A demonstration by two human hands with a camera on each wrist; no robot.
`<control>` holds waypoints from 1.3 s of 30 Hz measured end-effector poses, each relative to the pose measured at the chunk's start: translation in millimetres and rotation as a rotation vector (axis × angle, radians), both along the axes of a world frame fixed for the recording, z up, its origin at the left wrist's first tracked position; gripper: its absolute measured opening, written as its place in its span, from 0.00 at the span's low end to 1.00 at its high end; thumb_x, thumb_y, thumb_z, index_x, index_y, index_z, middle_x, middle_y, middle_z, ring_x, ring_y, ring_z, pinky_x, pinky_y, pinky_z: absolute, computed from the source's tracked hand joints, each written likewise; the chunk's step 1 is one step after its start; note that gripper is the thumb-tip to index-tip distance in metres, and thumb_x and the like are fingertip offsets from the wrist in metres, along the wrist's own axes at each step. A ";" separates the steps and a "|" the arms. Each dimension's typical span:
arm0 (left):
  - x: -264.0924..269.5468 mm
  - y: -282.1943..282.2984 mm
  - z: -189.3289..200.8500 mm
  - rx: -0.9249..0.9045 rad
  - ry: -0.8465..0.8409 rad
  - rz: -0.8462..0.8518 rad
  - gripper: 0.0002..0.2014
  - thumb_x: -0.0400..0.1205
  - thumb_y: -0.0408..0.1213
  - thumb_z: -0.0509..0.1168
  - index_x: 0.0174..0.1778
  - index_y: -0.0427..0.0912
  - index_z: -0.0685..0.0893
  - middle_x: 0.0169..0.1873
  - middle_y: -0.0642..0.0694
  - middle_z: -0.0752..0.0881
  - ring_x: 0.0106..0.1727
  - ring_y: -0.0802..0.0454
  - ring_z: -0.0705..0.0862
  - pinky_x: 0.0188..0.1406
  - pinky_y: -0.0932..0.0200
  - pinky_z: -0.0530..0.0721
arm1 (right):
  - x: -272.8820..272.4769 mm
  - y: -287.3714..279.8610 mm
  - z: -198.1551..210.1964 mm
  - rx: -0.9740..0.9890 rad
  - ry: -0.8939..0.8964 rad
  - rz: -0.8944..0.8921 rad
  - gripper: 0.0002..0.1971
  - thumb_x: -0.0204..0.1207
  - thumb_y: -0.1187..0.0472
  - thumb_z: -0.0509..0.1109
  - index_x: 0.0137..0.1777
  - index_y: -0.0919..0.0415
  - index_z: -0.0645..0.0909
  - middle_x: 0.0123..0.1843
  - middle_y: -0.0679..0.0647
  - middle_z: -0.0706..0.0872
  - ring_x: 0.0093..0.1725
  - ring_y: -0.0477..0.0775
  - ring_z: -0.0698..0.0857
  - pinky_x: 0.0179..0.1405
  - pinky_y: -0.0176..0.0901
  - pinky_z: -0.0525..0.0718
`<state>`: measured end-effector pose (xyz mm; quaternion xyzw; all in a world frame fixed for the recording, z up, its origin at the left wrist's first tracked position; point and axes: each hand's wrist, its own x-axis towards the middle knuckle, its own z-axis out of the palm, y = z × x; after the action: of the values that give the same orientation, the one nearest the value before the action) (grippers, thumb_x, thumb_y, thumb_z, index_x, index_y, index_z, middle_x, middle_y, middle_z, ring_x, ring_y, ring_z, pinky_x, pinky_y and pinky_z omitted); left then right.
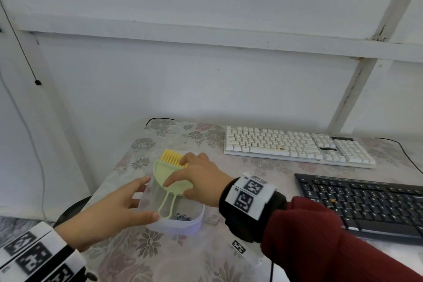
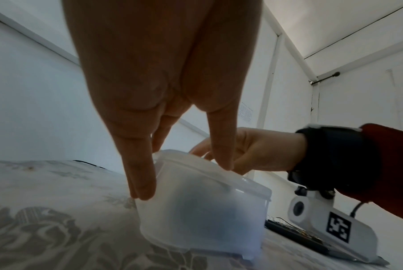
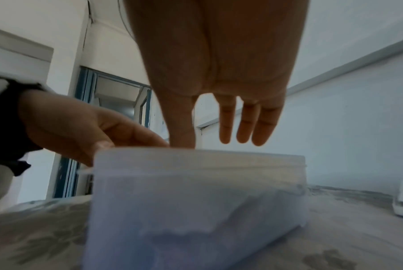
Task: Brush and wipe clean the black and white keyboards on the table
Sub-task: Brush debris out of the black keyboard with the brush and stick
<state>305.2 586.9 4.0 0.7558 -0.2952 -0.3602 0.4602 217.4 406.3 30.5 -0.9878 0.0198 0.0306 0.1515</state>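
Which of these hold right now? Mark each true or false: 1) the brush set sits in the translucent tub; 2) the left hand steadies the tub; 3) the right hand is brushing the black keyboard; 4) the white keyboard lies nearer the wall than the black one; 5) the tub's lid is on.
1) True: the brush set sits in the translucent tub.
2) True: the left hand holds the tub's side, fingers straight.
3) False: the right hand reaches over the tub onto the brush set, away from the black keyboard.
4) True: the white keyboard lies nearer the wall.
5) False: the tub is open, with no lid in view.
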 end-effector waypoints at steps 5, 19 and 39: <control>-0.3 0.6 -0.6 -0.002 -0.001 0.036 0.43 0.65 0.40 0.79 0.76 0.52 0.67 0.61 0.60 0.80 0.53 0.63 0.87 0.42 0.68 0.85 | 14.2 4.5 -9.1 -0.098 0.063 0.086 0.21 0.76 0.64 0.69 0.64 0.41 0.82 0.78 0.55 0.61 0.73 0.62 0.61 0.68 0.58 0.66; -9.2 -12.7 20.8 0.085 -0.404 -0.048 0.53 0.47 0.80 0.65 0.69 0.73 0.56 0.69 0.72 0.64 0.69 0.68 0.68 0.59 0.73 0.72 | -7.6 -37.8 25.7 0.312 -0.252 0.110 0.15 0.84 0.58 0.61 0.70 0.55 0.74 0.64 0.54 0.81 0.55 0.49 0.84 0.60 0.43 0.79; -169.4 -235.2 21.7 0.165 -0.425 -0.264 0.43 0.71 0.53 0.73 0.79 0.51 0.59 0.71 0.56 0.70 0.72 0.60 0.70 0.66 0.67 0.72 | -307.3 -315.9 59.3 0.899 -0.582 -0.942 0.07 0.79 0.69 0.67 0.48 0.56 0.73 0.44 0.54 0.81 0.40 0.51 0.83 0.23 0.39 0.82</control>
<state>135.8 351.8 25.7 0.8045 -0.4508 -0.2732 0.2737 -89.9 90.4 89.9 -0.6843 0.3886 -0.2981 0.5403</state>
